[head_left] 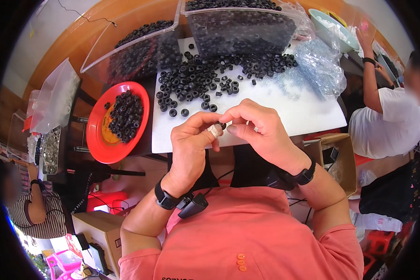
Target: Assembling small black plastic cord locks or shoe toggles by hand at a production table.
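In front of my chest, over the near edge of a white board, my two hands meet at the fingertips. Between thumb and index finger, my left hand pinches a small black ring-shaped part; white tape wraps that thumb. My right hand is closed in a pinch against the same spot, its index fingertip at the part. Whatever its fingers hold is too small to make out. Just beyond lies a spread of loose black ring-shaped parts, with smaller black pieces among them.
A red plate of black parts stands left. Two clear bins of them stand behind. Tiny clear pieces spill from a plastic bag at right. Co-workers sit right and left. An open carton stands low right.
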### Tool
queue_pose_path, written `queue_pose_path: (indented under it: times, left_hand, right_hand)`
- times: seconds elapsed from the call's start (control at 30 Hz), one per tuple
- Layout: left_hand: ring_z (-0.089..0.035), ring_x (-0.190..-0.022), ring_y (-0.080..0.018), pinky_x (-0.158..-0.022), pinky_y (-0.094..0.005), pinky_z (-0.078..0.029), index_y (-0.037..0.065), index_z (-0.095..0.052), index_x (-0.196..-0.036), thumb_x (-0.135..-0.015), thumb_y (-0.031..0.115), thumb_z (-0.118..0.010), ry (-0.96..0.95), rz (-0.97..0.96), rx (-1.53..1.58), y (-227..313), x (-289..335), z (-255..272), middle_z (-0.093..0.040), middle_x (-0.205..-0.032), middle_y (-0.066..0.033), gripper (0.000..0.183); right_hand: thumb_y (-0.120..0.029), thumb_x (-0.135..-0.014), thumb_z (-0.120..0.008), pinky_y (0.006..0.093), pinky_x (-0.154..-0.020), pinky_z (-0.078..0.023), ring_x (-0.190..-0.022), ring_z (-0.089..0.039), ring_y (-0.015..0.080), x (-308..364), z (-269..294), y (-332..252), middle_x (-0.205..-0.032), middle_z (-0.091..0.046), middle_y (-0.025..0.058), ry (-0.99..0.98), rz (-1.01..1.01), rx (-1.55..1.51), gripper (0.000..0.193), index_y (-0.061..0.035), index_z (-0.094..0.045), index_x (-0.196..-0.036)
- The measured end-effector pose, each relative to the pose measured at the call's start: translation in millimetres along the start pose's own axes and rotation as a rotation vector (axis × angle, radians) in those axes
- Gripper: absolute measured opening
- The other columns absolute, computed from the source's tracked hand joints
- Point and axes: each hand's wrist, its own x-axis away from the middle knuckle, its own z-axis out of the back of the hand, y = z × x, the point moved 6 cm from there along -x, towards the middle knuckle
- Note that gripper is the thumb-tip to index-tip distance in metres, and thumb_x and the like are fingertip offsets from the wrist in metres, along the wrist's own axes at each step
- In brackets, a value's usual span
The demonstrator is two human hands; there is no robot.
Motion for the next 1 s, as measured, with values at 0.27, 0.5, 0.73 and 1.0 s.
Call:
queue_pose_path:
  times: [0.27, 0.5, 0.73, 1.0]
  left_hand:
    - [-0.058, -0.069, -0.0102, -0.057, -0.0235, -0.048, -0.004, -0.067, -0.113, -0.094, 0.002, -0.064, -0.007, 0.049, 0.106, 2, 3, 17, -0.065, -0.091, -0.0056, 0.02]
    - [-0.059, -0.075, -0.0105, -0.058, -0.023, -0.05, -0.006, -0.066, -0.114, -0.095, 0.001, -0.063, -0.029, 0.127, 0.215, -1, 4, 24, -0.066, -0.093, -0.0067, 0.021]
    - [-0.059, -0.072, -0.013, -0.059, -0.025, -0.05, -0.008, -0.065, -0.113, -0.095, 0.0, -0.06, -0.04, 0.116, 0.157, 3, 6, 29, -0.065, -0.093, -0.0094, 0.02]
    - [-0.057, -0.068, -0.012, -0.06, -0.0235, -0.048, -0.004, -0.067, -0.114, -0.094, 0.001, -0.063, -0.115, 0.093, 0.086, -2, 10, 24, -0.064, -0.09, -0.0076, 0.02]
  right_hand:
    - [0.008, -0.078, -0.068, 0.0336, -0.058, -0.048, -0.066, -0.062, 0.0259, -10, -8, -27, -0.082, -0.06, 0.0092, 0.113, 0.267, 0.287, 0.024, -0.0045, -0.066, -0.098]
    - [0.004, -0.077, -0.069, 0.037, -0.059, -0.049, -0.068, -0.062, 0.0293, -7, -29, -30, -0.081, -0.06, 0.0096, 0.08, 0.356, 0.487, 0.025, -0.0047, -0.065, -0.1]
    - [-0.003, -0.083, -0.067, 0.0373, -0.064, -0.052, -0.074, -0.068, 0.0311, -59, 5, -8, -0.081, -0.069, 0.013, 0.105, 0.179, 0.685, 0.009, -0.0056, -0.069, -0.092]
    - [-0.008, -0.08, -0.063, 0.0471, -0.063, -0.052, -0.072, -0.069, 0.0362, -83, -17, 29, -0.073, -0.068, 0.0158, -0.204, 0.075, 1.063, 0.011, -0.0078, -0.068, -0.089]
